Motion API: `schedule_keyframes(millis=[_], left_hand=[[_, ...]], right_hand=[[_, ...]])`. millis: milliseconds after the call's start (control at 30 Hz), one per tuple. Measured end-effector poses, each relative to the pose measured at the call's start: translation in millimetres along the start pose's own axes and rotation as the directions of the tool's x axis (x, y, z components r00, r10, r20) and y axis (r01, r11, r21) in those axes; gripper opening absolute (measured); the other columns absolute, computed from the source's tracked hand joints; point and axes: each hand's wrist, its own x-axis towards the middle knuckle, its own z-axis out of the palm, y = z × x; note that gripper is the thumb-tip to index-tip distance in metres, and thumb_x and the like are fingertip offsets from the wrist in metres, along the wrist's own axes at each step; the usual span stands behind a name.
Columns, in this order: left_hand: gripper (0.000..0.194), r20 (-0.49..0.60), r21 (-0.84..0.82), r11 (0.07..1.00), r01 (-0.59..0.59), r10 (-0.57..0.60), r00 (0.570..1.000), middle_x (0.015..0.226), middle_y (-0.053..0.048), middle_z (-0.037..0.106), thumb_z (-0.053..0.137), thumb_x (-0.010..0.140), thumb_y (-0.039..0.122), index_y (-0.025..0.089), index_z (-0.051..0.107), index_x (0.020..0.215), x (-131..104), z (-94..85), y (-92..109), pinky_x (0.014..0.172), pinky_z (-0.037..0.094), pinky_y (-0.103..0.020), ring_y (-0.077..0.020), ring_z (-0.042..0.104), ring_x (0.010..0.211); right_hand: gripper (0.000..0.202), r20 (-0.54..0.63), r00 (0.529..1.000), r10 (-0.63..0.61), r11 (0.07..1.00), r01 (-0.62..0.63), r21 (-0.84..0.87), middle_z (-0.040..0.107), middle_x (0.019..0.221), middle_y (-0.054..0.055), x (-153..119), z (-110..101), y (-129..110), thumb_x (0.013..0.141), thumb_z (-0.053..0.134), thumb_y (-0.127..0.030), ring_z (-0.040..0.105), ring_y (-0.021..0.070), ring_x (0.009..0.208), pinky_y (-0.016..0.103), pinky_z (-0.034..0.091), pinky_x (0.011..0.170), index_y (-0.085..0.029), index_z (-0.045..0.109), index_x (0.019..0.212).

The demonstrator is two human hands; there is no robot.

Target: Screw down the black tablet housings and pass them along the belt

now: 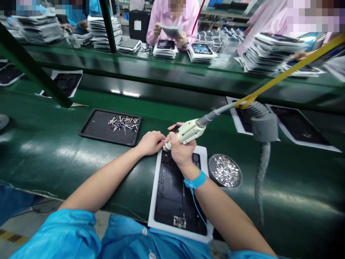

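Note:
My right hand [181, 153] is wrapped round a cream electric screwdriver [192, 130], tilted with its tip down to the left. That tip is at the far left corner of a black tablet housing [172, 190], which lies on a white sheet [153, 212] in front of me. My left hand [151, 142] rests at the same corner, fingers closed by the tip; what they pinch, if anything, is hidden. A blue wrist strap [198, 180] with a thin cord circles my right wrist.
A black tray [94, 126] with small metal parts [124, 123] lies left; a round dish of shiny small pieces [225, 171] stands right. The screwdriver's cable hangs from a yellow strap [293, 68]. More housings [299, 124] lie behind. Co-workers sit across the green bench [113, 172].

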Motion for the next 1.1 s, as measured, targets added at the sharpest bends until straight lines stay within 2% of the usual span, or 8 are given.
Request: schedule_keyframes(millis=[100,267,467,567,667,833,967,1100], left_hand=[[0.022,-0.003,0.005,1.0,0.001,-0.001,1.0,0.09,-0.007,0.07,0.051,0.098,0.026,0.019,0.072,0.096,0.2,-0.3,0.4,0.079,0.047,-0.034,-0.0236,0.064,0.089],[0.024,0.001,0.002,1.0,0.013,-0.013,1.0,0.088,-0.007,0.07,0.05,0.099,0.028,0.019,0.072,0.095,0.5,-0.5,0.8,0.079,0.048,-0.034,-0.0238,0.065,0.088],[0.022,0.003,0.007,1.0,0.018,-0.018,1.0,0.09,-0.007,0.07,0.051,0.097,0.025,0.019,0.071,0.09,1.0,0.3,-0.3,0.08,0.049,-0.034,-0.0231,0.064,0.089],[0.021,-0.008,-0.023,1.0,0.014,-0.015,1.0,0.09,-0.007,0.07,0.051,0.097,0.024,0.019,0.071,0.091,-0.4,-1.6,-1.6,0.082,0.049,-0.034,-0.0223,0.065,0.089],[0.021,-0.035,-0.064,0.998,0.01,-0.012,0.999,0.092,-0.006,0.07,0.051,0.098,0.024,0.02,0.072,0.096,-3.7,-3.3,-4.6,0.086,0.05,-0.034,-0.0211,0.065,0.091],[0.027,-0.137,0.038,0.999,0.023,-0.018,0.99,0.116,-0.011,0.068,0.063,0.095,0.037,0.02,0.07,0.116,2.3,-1.1,-2.8,0.097,0.048,-0.042,-0.0276,0.062,0.108],[0.044,-0.012,0.14,0.989,-0.046,0.048,0.999,0.116,-0.012,0.067,0.072,0.089,0.051,0.021,0.068,0.121,19.8,3.8,16.7,0.095,0.048,-0.043,-0.0297,0.061,0.109],[0.026,0.145,0.109,0.993,-0.051,0.035,0.989,0.096,-0.006,0.068,0.063,0.096,0.045,0.021,0.072,0.102,35.0,5.3,28.9,0.081,0.049,-0.034,-0.0228,0.065,0.09]], right_hand=[[0.031,0.005,1.0,0.003,1.0,-0.003,-0.013,0.069,0.098,0.002,-0.4,-0.1,-0.4,0.088,0.073,-0.031,0.072,0.0166,0.077,0.035,0.065,0.073,-0.026,0.06,0.115],[0.029,0.0,1.0,0.006,0.997,-0.006,-0.072,0.07,0.088,-0.001,-1.5,-1.5,-0.4,0.085,0.073,-0.026,0.071,0.0153,0.068,0.032,0.062,0.067,-0.026,0.061,0.112],[0.031,0.002,0.999,0.035,0.991,-0.035,-0.126,0.069,0.077,-0.003,-1.7,1.8,1.5,0.084,0.073,-0.029,0.069,0.0163,0.067,0.034,0.061,0.073,-0.024,0.06,0.111],[0.03,-0.017,0.999,0.049,0.994,-0.05,-0.099,0.073,0.085,-0.001,6.1,-1.9,-10.9,0.084,0.074,-0.03,0.07,0.0147,0.065,0.032,0.062,0.068,-0.023,0.061,0.111],[0.024,-0.098,0.995,-0.029,0.994,0.018,-0.11,0.075,0.098,0.002,20.3,-23.7,-35.3,0.085,0.074,-0.028,0.071,0.013,0.063,0.03,0.062,0.064,-0.023,0.065,0.106],[0.023,-0.283,0.945,-0.163,0.983,0.131,-0.13,0.072,0.089,-0.001,35.7,-95.3,-69.5,0.085,0.075,-0.028,0.061,0.0083,0.049,0.024,0.053,0.046,-0.023,0.067,0.106],[0.032,-0.366,0.922,-0.123,0.985,0.069,-0.157,0.071,0.084,-0.003,29.4,-139.9,-71.6,0.081,0.078,-0.027,0.057,0.0068,0.046,0.022,0.05,0.044,-0.023,0.066,0.11],[0.032,-0.377,0.922,-0.091,0.972,0.0,-0.233,0.073,0.082,-0.001,19.0,-152.3,-61.6,0.081,0.079,-0.03,0.058,0.0082,0.047,0.024,0.052,0.046,-0.02,0.067,0.109]])
